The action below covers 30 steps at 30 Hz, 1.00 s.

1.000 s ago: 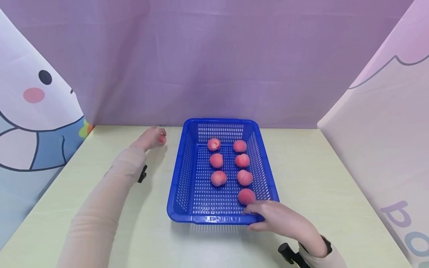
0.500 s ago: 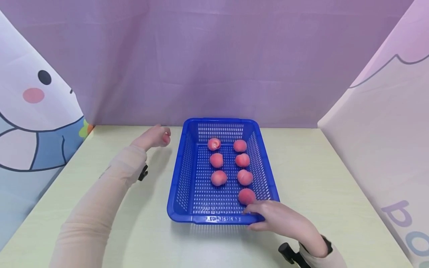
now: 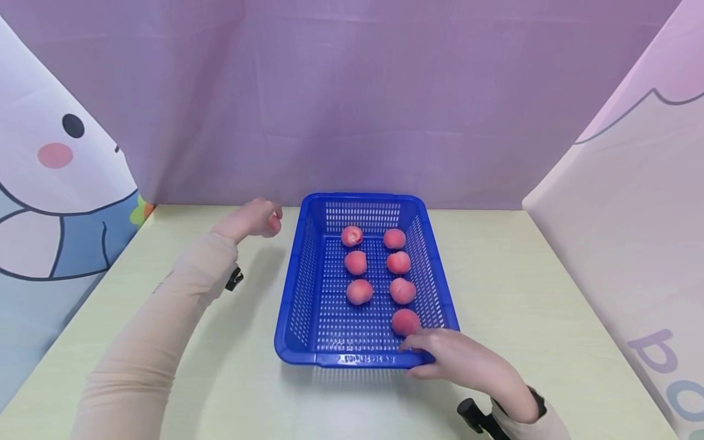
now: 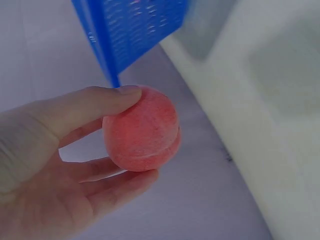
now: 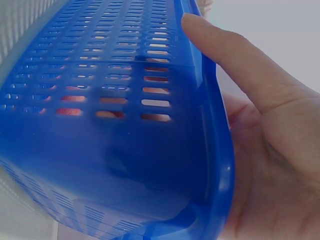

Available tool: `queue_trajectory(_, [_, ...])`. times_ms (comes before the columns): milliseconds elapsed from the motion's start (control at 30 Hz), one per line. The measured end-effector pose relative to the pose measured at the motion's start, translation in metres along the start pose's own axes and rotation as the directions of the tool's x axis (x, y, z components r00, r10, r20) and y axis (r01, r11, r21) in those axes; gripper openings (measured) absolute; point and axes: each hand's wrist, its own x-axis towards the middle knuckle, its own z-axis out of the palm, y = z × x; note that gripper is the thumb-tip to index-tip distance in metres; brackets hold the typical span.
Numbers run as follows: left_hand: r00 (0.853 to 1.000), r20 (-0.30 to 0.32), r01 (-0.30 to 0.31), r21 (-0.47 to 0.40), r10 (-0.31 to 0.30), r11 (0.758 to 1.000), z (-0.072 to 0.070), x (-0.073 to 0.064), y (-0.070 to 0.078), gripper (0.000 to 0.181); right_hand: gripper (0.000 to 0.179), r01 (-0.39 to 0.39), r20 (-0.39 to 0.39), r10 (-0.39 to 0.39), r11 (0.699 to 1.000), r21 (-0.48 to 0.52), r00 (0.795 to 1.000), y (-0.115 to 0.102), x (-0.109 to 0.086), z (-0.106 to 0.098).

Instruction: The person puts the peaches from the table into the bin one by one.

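Observation:
My left hand [image 3: 253, 219] pinches a pinkish-red peach [image 4: 142, 132] between thumb and fingers, raised over the table just left of the basket's far left corner. In the left wrist view the thumb lies on top of the fruit and the fingers support it below. A blue perforated plastic basket [image 3: 287, 293] stands in the middle. My right hand [image 3: 451, 357] grips its rim at the near right corner, fingers over the inside and thumb outside. Inside lie two columns of peaches: three on the left, including a near one [image 3: 360, 292], and several on the right, the nearest [image 3: 406, 322] beside my right fingertips.
The pale table [image 3: 506, 275] extends on both sides of the basket. Behind it hangs a purple cloth backdrop [image 3: 352, 110], close to the basket's far end. Printed panels [image 3: 632, 214] flank the table. Each wrist wears a black camera mount [image 3: 477, 417].
My left hand has moved up and to the right, closer to the basket, with the peach in its grasp. The right hand and the basket stay in place.

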Motion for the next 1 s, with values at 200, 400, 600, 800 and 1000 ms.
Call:
queue_trajectory(200, [1.000,-0.018,-0.015,0.012,0.015,1.000,-0.010,-0.002,0.007,0.035,0.027,-0.054,0.034,0.053,0.998,0.023,0.998,-0.005,0.000,-0.003])
queue_trajectory(400, [1.000,-0.009,-0.017,0.033,0.017,0.999,-0.020,-0.005,0.020,0.034,0.027,-0.055,0.038,0.054,0.998,0.028,0.998,-0.004,0.001,-0.004])
queue_trajectory(600, [1.000,0.014,0.004,0.033,-0.004,0.999,-0.026,-0.008,0.036,0.031,0.029,0.006,0.003,-0.006,1.000,0.021,1.000,0.000,0.001,-0.002])
queue_trajectory(800, [1.000,0.022,0.000,0.040,-0.001,0.999,-0.031,-0.011,0.054,0.026,0.027,-0.039,0.030,0.038,0.999,0.036,0.999,-0.001,0.001,-0.003])
queue_trajectory(1000, [0.995,0.005,-0.100,0.079,0.100,0.992,-0.034,-0.017,0.073,0.024,0.027,-0.079,0.056,0.077,0.996,0.040,0.996,-0.004,0.001,-0.004])
